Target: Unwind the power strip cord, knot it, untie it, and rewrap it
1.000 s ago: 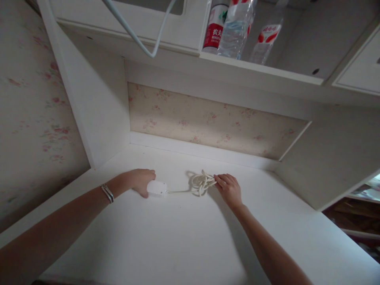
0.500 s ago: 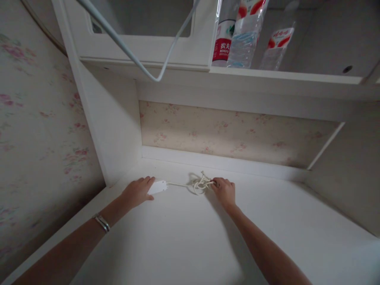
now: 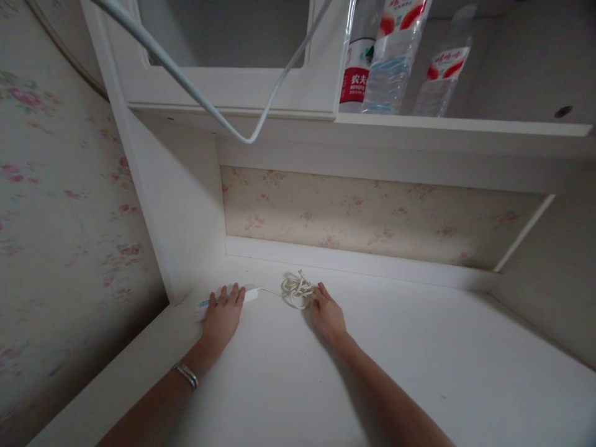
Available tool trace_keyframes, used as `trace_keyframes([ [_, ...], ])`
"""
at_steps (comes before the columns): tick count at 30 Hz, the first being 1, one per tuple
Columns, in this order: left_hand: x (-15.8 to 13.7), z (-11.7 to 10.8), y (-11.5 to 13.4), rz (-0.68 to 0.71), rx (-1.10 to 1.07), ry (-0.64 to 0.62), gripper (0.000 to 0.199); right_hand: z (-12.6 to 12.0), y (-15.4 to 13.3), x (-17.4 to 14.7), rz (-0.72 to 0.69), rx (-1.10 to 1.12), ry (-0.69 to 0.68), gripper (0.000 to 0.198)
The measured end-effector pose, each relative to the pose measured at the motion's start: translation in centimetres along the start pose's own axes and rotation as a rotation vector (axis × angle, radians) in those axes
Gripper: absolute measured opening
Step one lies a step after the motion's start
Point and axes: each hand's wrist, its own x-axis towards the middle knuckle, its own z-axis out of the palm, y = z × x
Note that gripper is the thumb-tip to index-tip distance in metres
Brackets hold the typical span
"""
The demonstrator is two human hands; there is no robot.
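Observation:
A long white power strip lies on the white countertop near the back, with blue marking at its left end. Across its top rests my left hand, fingers stretched out and slightly apart, hiding the strip's middle. From the strip's right end a thin cream cord runs to a loosely bunched coil. My right hand is at the right side of this coil, its fingers closed on the cord; the cord's end is hidden by the fingers.
Above hangs a white cabinet with a glass-panelled door. A pale bent cable dangles in front of it. Plastic bottles stand on the open shelf at upper right. A floral-papered wall is on the left, a white side panel beside it.
The cord coil and my right hand have moved left, closer to the strip. My left hand has flattened over the strip, uncovering its left end. The view has shifted slightly.

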Motion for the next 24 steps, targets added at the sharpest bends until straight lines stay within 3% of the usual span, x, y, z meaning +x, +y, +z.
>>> trace_keyframes([
  [5,-0.5,-1.0,1.8,-0.067,-0.01,-0.058,0.051,-0.9,-2.3,-3.9,-0.005,-0.077,-0.17,0.058],
  [8,-1.0,-1.5,2.4,-0.088,-0.035,-0.018,0.052,-2.4,-4.3,-7.1,-0.132,0.016,-0.201,0.049],
  [11,-1.8,-2.6,3.7,-0.069,-0.169,0.008,0.051,-3.9,-6.1,-9.9,-0.271,0.268,-0.213,0.033],
  [14,-3.1,-5.2,6.4,0.102,-0.5,-0.057,0.041,-4.7,-7.2,-11.5,-0.319,0.417,-0.316,0.026],
  [18,-5.3,-9.5,10.8,0.28,-1.071,-0.238,0.036,-4.0,-6.6,-12.2,-0.328,0.367,-0.342,0.024],
  [21,-6.5,-11.3,12.5,0.433,-1.201,-0.262,0.03,-2.5,-5.2,-12.8,-0.408,0.272,-0.283,0.035],
  [24,-7.0,-11.3,12.8,0.542,-1.154,-0.263,0.026,-1.3,-4.2,-13.6,-0.524,0.182,-0.276,0.044],
])
